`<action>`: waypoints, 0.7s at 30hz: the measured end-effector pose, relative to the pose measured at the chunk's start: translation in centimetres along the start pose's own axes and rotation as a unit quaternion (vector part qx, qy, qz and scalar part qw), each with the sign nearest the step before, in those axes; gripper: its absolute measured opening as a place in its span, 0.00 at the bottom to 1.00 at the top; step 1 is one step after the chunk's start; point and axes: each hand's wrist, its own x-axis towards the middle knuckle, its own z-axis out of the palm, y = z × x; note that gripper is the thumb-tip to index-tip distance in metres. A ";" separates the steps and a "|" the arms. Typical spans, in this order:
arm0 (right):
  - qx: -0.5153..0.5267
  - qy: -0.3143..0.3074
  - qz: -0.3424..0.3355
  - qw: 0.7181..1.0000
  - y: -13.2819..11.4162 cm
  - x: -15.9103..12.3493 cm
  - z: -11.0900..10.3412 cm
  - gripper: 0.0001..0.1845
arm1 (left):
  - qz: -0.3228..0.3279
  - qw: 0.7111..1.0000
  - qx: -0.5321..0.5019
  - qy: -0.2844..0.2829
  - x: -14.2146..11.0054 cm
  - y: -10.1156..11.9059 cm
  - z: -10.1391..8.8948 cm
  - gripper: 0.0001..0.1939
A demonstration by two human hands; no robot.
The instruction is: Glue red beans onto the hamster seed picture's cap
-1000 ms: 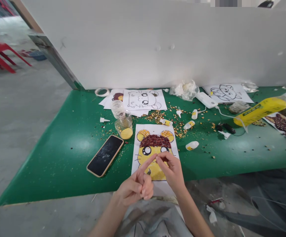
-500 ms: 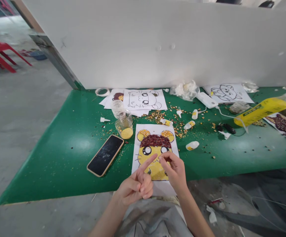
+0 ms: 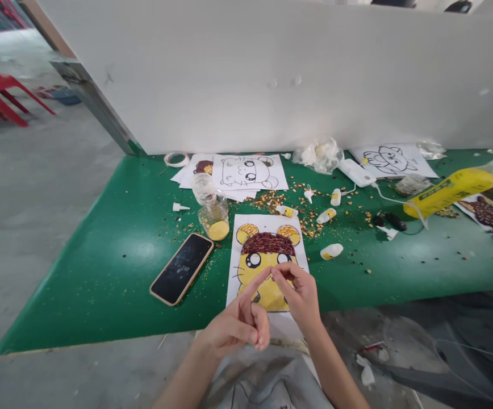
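Note:
A paper sheet (image 3: 267,255) with a cartoon hamster, filled with yellow grains and dark red beans, lies at the near edge of the green table (image 3: 101,267). My left hand (image 3: 235,324) is curled, with its index finger stretched out to the drawing's yellow face. My right hand (image 3: 297,295) hovers just right of it, fingers bent and pinched at the tip of that index finger. Whatever lies between the fingertips is too small to make out.
A phone (image 3: 181,268) lies left of the sheet, a clear bottle of yellow grains (image 3: 214,218) behind it. Small glue bottles (image 3: 330,250), scattered seeds (image 3: 310,218), blank drawings (image 3: 249,171), a yellow packet (image 3: 448,191), a charger (image 3: 356,172) and a white wall surround.
My left hand's curled fingers have loosened and shifted slightly right. The right hand's fingertips stay at the left index fingertip, moving only a little.

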 end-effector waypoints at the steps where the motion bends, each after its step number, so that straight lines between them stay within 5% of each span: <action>1: 0.002 -0.001 0.000 1.000 0.1 0.0 0.0 0.08 | 0.000 1.000 0.000 0.001 0.0 0.0 0.0 0.54; 21: -0.030 -0.040 -0.069 0.996 0.3 0.1 -0.2 0.07 | -0.003 0.997 -0.078 0.005 0.0 0.9 0.0 0.45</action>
